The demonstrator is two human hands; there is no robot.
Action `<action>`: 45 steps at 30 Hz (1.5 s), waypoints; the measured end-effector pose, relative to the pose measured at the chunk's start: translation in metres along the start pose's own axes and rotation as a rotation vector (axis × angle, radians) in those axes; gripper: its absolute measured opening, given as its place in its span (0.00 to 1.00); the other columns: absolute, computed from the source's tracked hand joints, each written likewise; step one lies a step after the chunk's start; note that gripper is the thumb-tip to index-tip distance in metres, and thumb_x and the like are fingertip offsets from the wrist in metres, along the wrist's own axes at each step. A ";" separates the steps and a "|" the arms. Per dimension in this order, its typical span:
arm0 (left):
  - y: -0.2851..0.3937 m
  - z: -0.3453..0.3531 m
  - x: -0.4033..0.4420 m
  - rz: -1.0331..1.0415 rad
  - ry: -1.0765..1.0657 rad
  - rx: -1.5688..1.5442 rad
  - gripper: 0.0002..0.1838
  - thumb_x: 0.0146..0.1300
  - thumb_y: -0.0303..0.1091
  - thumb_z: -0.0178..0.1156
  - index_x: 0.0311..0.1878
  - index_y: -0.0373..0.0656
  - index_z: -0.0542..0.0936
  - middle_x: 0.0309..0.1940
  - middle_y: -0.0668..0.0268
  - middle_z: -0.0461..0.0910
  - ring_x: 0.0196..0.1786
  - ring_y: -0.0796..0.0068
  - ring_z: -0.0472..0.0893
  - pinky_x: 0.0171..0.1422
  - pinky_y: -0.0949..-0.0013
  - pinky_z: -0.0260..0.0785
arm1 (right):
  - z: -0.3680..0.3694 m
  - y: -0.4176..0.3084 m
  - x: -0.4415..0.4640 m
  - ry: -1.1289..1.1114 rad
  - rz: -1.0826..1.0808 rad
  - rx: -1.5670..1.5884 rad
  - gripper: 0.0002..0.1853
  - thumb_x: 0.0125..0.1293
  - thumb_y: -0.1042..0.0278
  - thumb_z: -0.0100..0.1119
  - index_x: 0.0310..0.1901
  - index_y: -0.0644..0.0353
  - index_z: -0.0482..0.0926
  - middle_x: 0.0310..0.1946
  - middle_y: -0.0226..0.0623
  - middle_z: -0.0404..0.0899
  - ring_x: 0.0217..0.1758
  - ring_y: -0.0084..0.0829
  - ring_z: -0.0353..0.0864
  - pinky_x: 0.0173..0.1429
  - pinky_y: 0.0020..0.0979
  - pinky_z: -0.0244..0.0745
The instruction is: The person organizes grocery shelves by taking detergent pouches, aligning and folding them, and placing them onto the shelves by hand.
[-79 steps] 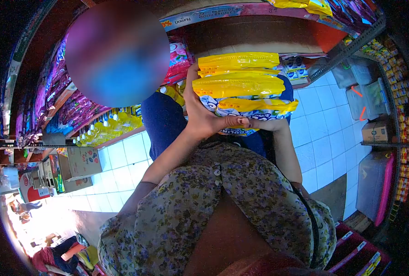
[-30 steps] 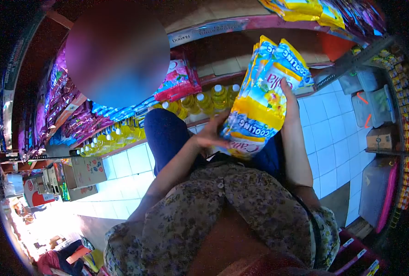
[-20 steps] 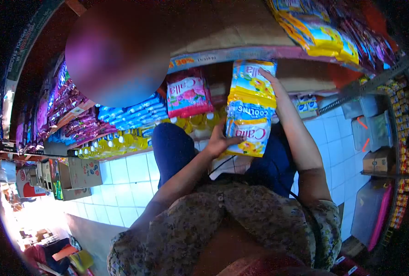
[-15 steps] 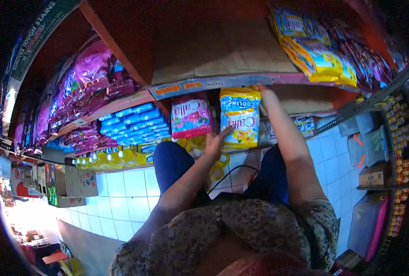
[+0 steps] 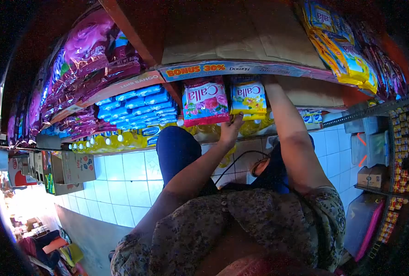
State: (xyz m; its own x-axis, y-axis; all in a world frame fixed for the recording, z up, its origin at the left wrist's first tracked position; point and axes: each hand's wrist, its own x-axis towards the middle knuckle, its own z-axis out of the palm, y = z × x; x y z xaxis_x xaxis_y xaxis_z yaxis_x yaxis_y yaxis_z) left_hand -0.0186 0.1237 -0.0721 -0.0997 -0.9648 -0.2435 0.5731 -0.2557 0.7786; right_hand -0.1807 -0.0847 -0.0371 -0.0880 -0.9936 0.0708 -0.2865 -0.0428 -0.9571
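A yellow-and-blue Calla powder pack (image 5: 249,97) stands partly inside the lower shelf, its top hidden beneath the upper shelf's edge. My left hand (image 5: 232,129) grips its lower left corner, with fingertips at the bottom edge. Just left of it, a pink Calla pack (image 5: 206,102) stands upright at the shelf front. My right hand (image 5: 271,83) reaches in beside the yellow pack's right side. The shelf edge and shadow hide its fingers.
Blue packs (image 5: 138,110) are stacked to the left, above a row of yellow bottles (image 5: 115,141). The upper shelf edge (image 5: 241,69) overhangs both hands. More yellow packs (image 5: 347,57) lie upper right. A metal rack post (image 5: 365,112) stands right.
The yellow pack has moved back into the lower shelf, beside the pink pack. Both hands went with it, my left now at its lower corner. The view has shifted slightly.
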 end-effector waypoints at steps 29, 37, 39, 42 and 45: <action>0.015 0.000 -0.019 0.015 -0.014 0.558 0.14 0.63 0.31 0.49 0.49 0.36 0.65 0.32 0.57 0.75 0.33 0.68 0.79 0.35 0.69 0.72 | -0.067 -0.017 -0.133 -0.364 -0.214 -0.704 0.36 0.56 0.41 0.53 0.57 0.65 0.65 0.50 0.57 0.70 0.55 0.49 0.69 0.57 0.38 0.65; 0.001 0.016 -0.050 0.514 0.111 0.882 0.15 0.54 0.30 0.58 0.43 0.38 0.68 0.25 0.53 0.75 0.28 0.61 0.77 0.31 0.62 0.65 | -0.117 0.010 -0.237 -0.102 -0.115 -0.261 0.29 0.56 0.60 0.61 0.56 0.65 0.65 0.50 0.46 0.72 0.55 0.35 0.71 0.57 0.33 0.66; 0.011 0.022 -0.032 0.640 -0.138 0.976 0.21 0.51 0.30 0.59 0.49 0.38 0.66 0.37 0.49 0.74 0.38 0.58 0.76 0.39 0.62 0.67 | -0.116 0.023 -0.245 -0.151 -0.101 -0.366 0.26 0.54 0.62 0.62 0.52 0.66 0.69 0.46 0.45 0.75 0.51 0.36 0.74 0.54 0.34 0.69; 0.031 0.038 -0.008 1.142 -0.303 1.683 0.32 0.48 0.32 0.62 0.57 0.40 0.62 0.50 0.45 0.68 0.51 0.53 0.71 0.51 0.60 0.66 | -0.104 0.019 -0.251 -0.142 -0.098 -0.190 0.22 0.54 0.74 0.59 0.52 0.63 0.69 0.42 0.41 0.77 0.48 0.31 0.76 0.53 0.31 0.69; 0.027 0.043 0.018 1.045 -0.385 2.124 0.37 0.48 0.32 0.61 0.63 0.42 0.58 0.59 0.44 0.59 0.60 0.45 0.62 0.62 0.55 0.58 | -0.107 0.037 -0.235 -0.145 -0.070 -0.364 0.23 0.53 0.68 0.61 0.51 0.63 0.71 0.39 0.44 0.78 0.44 0.34 0.77 0.49 0.33 0.71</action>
State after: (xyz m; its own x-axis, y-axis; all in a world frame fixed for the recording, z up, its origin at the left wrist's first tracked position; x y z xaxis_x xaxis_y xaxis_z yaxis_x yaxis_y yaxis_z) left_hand -0.0394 0.0972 -0.0307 -0.6679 -0.6643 0.3356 -0.7312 0.6697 -0.1296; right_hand -0.2731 0.1581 -0.0588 0.0721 -0.9952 0.0667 -0.6085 -0.0969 -0.7876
